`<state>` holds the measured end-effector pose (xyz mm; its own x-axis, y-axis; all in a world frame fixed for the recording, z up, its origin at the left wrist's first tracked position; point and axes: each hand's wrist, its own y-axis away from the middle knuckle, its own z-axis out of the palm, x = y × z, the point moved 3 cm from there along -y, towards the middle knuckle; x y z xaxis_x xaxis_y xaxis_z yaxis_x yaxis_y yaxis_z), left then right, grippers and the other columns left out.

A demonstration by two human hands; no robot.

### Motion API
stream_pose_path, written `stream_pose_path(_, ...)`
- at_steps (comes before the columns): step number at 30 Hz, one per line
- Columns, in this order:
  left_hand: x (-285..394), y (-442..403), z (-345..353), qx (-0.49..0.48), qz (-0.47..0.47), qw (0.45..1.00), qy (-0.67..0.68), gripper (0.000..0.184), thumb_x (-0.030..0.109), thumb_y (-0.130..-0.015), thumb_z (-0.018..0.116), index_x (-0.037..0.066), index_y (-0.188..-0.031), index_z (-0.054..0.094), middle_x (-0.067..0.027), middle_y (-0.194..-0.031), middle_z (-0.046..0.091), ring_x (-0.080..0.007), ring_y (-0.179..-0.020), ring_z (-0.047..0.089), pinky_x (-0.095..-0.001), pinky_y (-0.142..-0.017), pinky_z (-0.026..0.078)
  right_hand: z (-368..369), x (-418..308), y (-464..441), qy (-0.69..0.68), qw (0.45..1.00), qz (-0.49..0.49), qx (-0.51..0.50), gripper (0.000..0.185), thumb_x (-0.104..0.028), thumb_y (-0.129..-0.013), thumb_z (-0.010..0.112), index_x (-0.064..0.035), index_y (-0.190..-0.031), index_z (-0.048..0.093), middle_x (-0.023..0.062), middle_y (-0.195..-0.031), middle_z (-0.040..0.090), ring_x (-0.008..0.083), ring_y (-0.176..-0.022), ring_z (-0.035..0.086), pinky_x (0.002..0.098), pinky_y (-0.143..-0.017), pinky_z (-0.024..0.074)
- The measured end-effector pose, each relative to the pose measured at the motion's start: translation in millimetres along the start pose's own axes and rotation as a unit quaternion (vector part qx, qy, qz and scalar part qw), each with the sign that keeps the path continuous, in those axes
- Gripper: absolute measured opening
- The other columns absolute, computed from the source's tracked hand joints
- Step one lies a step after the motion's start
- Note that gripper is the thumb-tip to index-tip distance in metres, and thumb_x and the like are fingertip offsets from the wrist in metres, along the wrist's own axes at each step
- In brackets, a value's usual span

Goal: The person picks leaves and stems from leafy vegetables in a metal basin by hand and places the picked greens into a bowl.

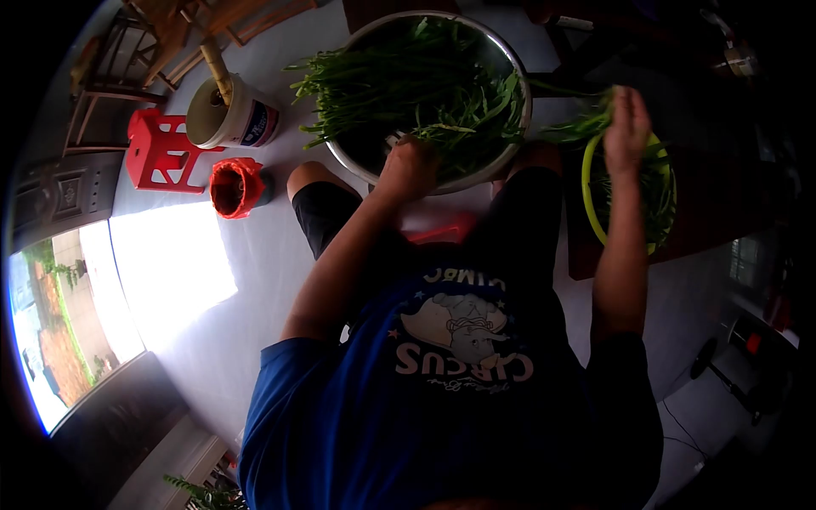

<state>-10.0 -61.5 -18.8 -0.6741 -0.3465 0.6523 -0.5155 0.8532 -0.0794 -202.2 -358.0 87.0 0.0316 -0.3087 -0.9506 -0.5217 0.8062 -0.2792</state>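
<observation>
A wide metal basin [524, 110] sits between my knees, heaped with long-stemmed leafy greens [382, 85]. My left hand [412, 166] is closed at the basin's near rim, beside the greens. Something pale shows at its fingers, too small to name. Off to the right, my right hand [627, 132] is raised above a yellow-green basket [586, 183], slightly blurred. Its fingers are together on a bunch of leafy greens [582, 126] that sticks out to the left. More greens [659, 200] lie inside the basket, partly hidden by my forearm.
At left stand a white bucket [246, 123] with a bamboo-like stick [217, 72], a red plastic stool [161, 153] and a small bin with a red liner [246, 183]. Wooden chairs [127, 51] are at the upper left. A dark low table [586, 259] is under the basket.
</observation>
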Motion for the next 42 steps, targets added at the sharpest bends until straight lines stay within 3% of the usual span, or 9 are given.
stream_pose_path(7, -9.0, -25.0, 4.6, 0.103, -0.065, 0.987, -0.106, 0.038, 0.031, -0.092, 0.067, -0.006, -0.102, 0.067, -0.0285, -0.102, 0.066, -0.0427, -0.099, 0.063, -0.0491, -0.091, 0.05, -188.2, 30.5, -13.9, 0.2, 0.959, 0.073, 0.19, 0.034, -0.029, -0.104, 0.053, -0.0027, -0.084, 0.059, -0.0003, -0.079, 0.054, 0.0105, -0.074, 0.047, 0.029, -0.069, 0.0399)
stream_pose_path(12, 13.8, -30.6, 40.6, -0.105, 0.006, 0.994, -0.039, 0.05, 0.04, -0.1, 0.053, -0.005, -0.12, 0.062, -0.0289, -0.124, 0.059, -0.0438, -0.121, 0.054, -0.0513, -0.107, 0.04, -297.9, 147.2, 2.8, 0.446, 0.838, 0.259, 0.178, 0.052, -0.035, -0.099, 0.057, 0.0027, -0.134, 0.061, 0.0248, -0.124, 0.067, 0.0397, -0.114, 0.064, 0.0462, -0.1, 0.0469)
stream_pose_path(15, 20.7, -29.3, 40.3, -0.158, -0.009, 0.986, -0.057, 0.057, 0.044, -0.1, 0.051, -0.004, -0.131, 0.055, -0.0302, -0.139, 0.051, -0.0435, -0.133, 0.047, -0.051, -0.114, 0.034, -283.2, 156.9, 22.5, 0.617, 0.739, 0.263, 0.059, 0.051, -0.038, -0.098, 0.055, 0.0001, -0.131, 0.061, 0.0244, -0.128, 0.064, 0.0423, -0.11, 0.065, 0.0479, -0.094, 0.0513)
stream_pose_path(18, 2.3, -23.1, 50.9, -0.138, -0.034, 0.985, -0.099, 0.07, 0.05, -0.101, 0.047, 0.001, -0.15, 0.036, -0.0282, -0.154, 0.036, -0.0445, -0.145, 0.033, -0.0551, -0.119, 0.027, -248.9, 148.7, 45.4, 0.581, 0.768, 0.199, 0.178, 0.051, -0.041, -0.098, 0.057, -0.0036, -0.132, 0.059, 0.0251, -0.118, 0.067, 0.0414, -0.104, 0.066, 0.0485, -0.09, 0.0527)
stream_pose_path(21, 9.4, -31.9, 45.6, -0.252, -0.051, 0.957, -0.137, 0.082, 0.053, -0.1, 0.046, -0.005, -0.153, 0.023, -0.0292, -0.16, 0.026, -0.0446, -0.149, 0.024, -0.0545, -0.121, 0.024, -211.4, 119.4, 61.4, 0.719, 0.662, 0.082, 0.193, 0.056, -0.045, -0.099, 0.055, -0.0051, -0.137, 0.054, 0.025, -0.114, 0.066, 0.0422, -0.101, 0.066, 0.0542, -0.088, 0.0519)
stream_pose_path(25, 12.9, -36.0, 40.9, -0.212, -0.046, 0.967, -0.136, 0.08, 0.052, -0.098, 0.052, -0.008, -0.148, 0.032, -0.0329, -0.149, 0.041, -0.046, -0.141, 0.038, -0.0505, -0.118, 0.031, -219.1, 170.0, 69.3, 0.752, 0.639, 0.152, 0.054, 0.064, -0.056, -0.1, 0.045, -0.0099, -0.145, 0.046, 0.0246, -0.126, 0.061, 0.0435, -0.111, 0.061, 0.0647, -0.089, 0.0471)
stream_pose_path(30, 8.8, -41.0, 30.5, -0.13, -0.083, 0.987, -0.037, 0.07, 0.046, -0.096, 0.06, -0.004, -0.143, 0.043, -0.0301, -0.136, 0.055, -0.0444, -0.127, 0.055, -0.0453, -0.107, 0.044, -246.0, 195.9, 62.2, 0.664, 0.721, 0.193, 0.044, 0.07, -0.061, -0.101, 0.038, -0.0132, -0.152, 0.039, 0.024, -0.136, 0.057, 0.0505, -0.12, 0.056, 0.0675, -0.096, 0.0429)
stream_pose_path(35, 3.8, -47.3, -18.7, -0.038, -0.025, 0.998, -0.048, 0.029, 0.026, -0.097, 0.055, 0.002, -0.109, 0.067, -0.0229, -0.102, 0.07, -0.0426, -0.098, 0.066, -0.0487, -0.088, 0.053, -249.5, 160.7, 52.4, 0.637, 0.744, 0.184, 0.082, 0.076, -0.067, -0.099, 0.034, -0.014, -0.153, 0.042, 0.0248, -0.142, 0.054, 0.0533, -0.125, 0.051, 0.0691, -0.104, 0.0359)
stream_pose_path(42, -59.9, -45.4, -83.8, 0.114, -0.032, 0.952, -0.281, 0.013, 0.013, -0.084, 0.059, 0.004, -0.088, 0.067, -0.0205, -0.089, 0.066, -0.0412, -0.09, 0.064, -0.0516, -0.082, 0.051, -211.4, 109.8, 35.8, 0.69, 0.712, 0.094, 0.089, 0.068, -0.063, -0.1, 0.041, -0.013, -0.146, 0.051, 0.0207, -0.121, 0.067, 0.0459, -0.099, 0.067, 0.0591, -0.075, 0.0538)
